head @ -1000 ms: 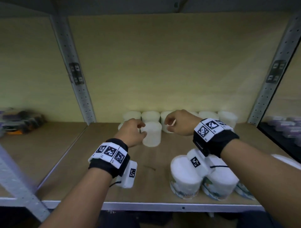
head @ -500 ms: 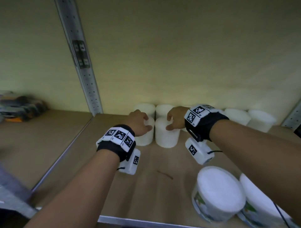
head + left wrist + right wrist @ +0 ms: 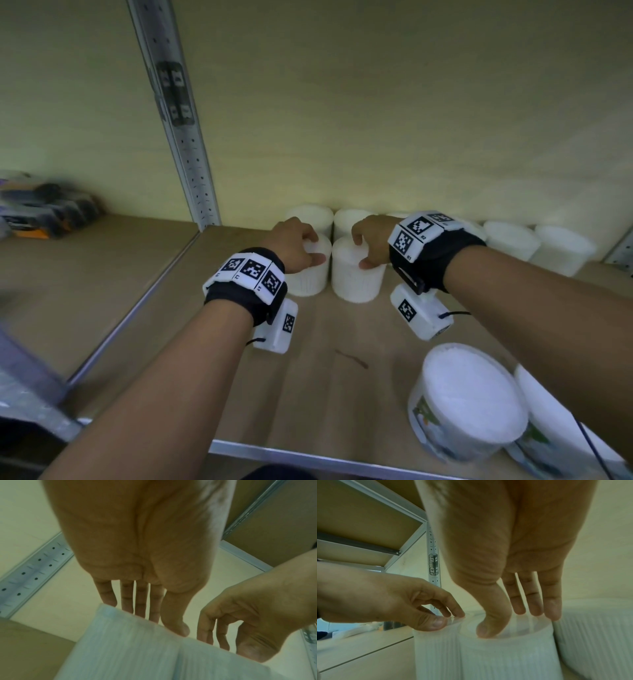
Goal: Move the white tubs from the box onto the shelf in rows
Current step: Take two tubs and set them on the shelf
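Two ribbed white tubs stand side by side on the wooden shelf [image 3: 325, 377], just in front of a back row of white tubs [image 3: 510, 240] along the wall. My left hand [image 3: 315, 248] grips the top of the left tub [image 3: 308, 277], thumb in front and fingers behind. My right hand [image 3: 359, 250] holds the right tub [image 3: 356, 281] the same way. In the right wrist view the right hand [image 3: 510, 622] pinches the rim of its tub [image 3: 505, 655]. In the left wrist view the left hand [image 3: 159, 620] reaches over its tub [image 3: 128, 649]. No box is in view.
Two larger labelled tubs [image 3: 469, 404] stand at the front right near the shelf's metal edge [image 3: 308, 455]. A perforated metal upright [image 3: 181, 137] bounds the bay on the left. Dark packaged items [image 3: 44, 212] lie in the left bay.
Both hands have carried their tubs back towards the rear row and set them side by side. The head view has moved closer and to the left.
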`<state>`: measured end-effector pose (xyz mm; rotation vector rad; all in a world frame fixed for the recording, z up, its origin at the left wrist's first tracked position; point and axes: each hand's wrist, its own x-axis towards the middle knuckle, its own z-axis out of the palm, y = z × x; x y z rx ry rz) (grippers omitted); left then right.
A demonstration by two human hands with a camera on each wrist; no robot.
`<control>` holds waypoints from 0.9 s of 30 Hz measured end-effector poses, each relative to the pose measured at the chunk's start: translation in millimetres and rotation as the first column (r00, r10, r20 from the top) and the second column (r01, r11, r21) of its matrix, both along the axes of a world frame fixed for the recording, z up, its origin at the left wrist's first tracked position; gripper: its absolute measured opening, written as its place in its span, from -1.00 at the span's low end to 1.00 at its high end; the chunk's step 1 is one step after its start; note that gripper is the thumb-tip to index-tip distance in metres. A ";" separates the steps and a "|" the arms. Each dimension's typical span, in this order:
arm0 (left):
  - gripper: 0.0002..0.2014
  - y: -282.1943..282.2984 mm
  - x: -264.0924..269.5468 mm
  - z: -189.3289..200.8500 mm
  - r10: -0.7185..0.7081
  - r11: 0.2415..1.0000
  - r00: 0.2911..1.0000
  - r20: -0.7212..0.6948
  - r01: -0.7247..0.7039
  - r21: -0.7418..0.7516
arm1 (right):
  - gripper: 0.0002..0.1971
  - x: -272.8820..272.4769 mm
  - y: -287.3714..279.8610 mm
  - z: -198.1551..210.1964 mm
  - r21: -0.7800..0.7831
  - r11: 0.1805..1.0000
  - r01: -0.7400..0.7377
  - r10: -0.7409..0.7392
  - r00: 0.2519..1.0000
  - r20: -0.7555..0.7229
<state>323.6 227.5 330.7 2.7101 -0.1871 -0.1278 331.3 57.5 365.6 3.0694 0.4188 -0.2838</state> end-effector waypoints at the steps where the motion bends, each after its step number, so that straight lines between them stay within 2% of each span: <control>1: -0.48 0.3 -0.3 -0.3 0.001 1.000 1.000 0.001 -0.001 -0.004 | -0.42 -0.1 0.0 0.4 -0.005 1.000 0.001 -0.001 1.000 -0.014; 6: -0.51 -0.8 -0.4 -2.9 0.011 1.000 1.000 0.022 -0.011 -0.009 | -0.47 0.6 -1.9 3.5 0.018 0.998 -0.059 0.060 0.991 -0.116; 10: -0.52 -1.1 1.5 -6.7 0.017 1.000 0.999 0.036 -0.016 -0.014 | -0.48 -3.2 -2.6 4.2 0.039 0.992 -0.123 0.125 0.990 -0.067; 14: -0.52 -1.7 2.2 -8.1 0.022 0.999 0.999 0.038 -0.020 -0.033 | -0.61 2.5 0.4 -1.1 0.063 0.995 -0.078 0.078 0.997 0.004; 19: -0.52 -1.6 2.1 -10.5 0.017 1.000 0.998 0.055 -0.016 -0.018 | -0.38 5.0 3.6 -5.7 -0.065 0.998 -0.019 0.017 0.999 -0.032; 27: -0.52 1.7 5.3 -12.0 0.006 1.000 0.999 0.044 -0.005 -0.008 | -0.45 3.7 7.8 -7.0 -0.069 0.997 -0.042 0.043 0.999 0.006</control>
